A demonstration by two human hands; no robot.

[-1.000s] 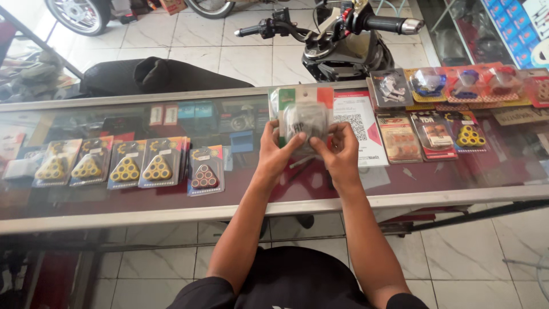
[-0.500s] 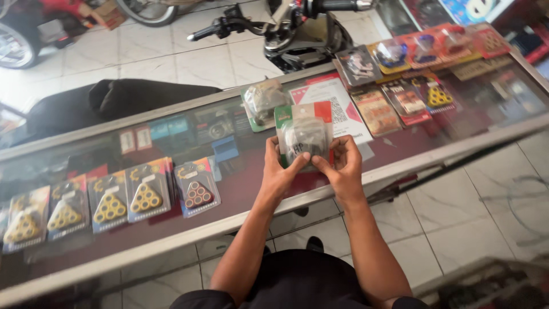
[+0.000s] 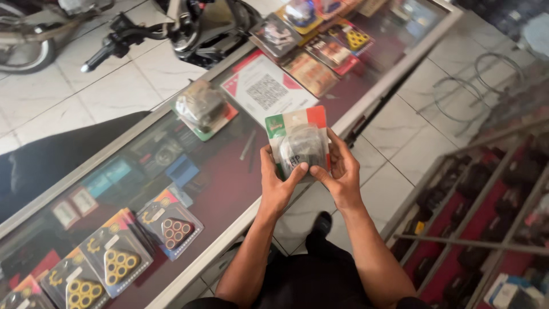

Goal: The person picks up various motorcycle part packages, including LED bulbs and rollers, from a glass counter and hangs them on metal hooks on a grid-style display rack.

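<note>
Both my hands hold one blister pack (image 3: 298,141), a card with green, white and red at its top and a clear bubble over a round grey part. My left hand (image 3: 277,184) grips its left edge with the thumb across the bubble. My right hand (image 3: 342,171) grips the right edge, thumb on the front. The pack is raised above the near edge of the glass counter (image 3: 229,177). A second pack of the same kind (image 3: 202,109) lies flat on the glass further back.
A white sheet with red corners (image 3: 264,90) lies on the counter. Packs of small rollers (image 3: 171,228) sit at the left, more packs (image 3: 320,40) at the far end. A motorcycle (image 3: 183,26) stands beyond. Shelves of dark parts (image 3: 486,206) are at my right.
My view has swung right and closer. Both hands have carried the pack from over the counter back to its near edge. The second pack stays on the glass.
</note>
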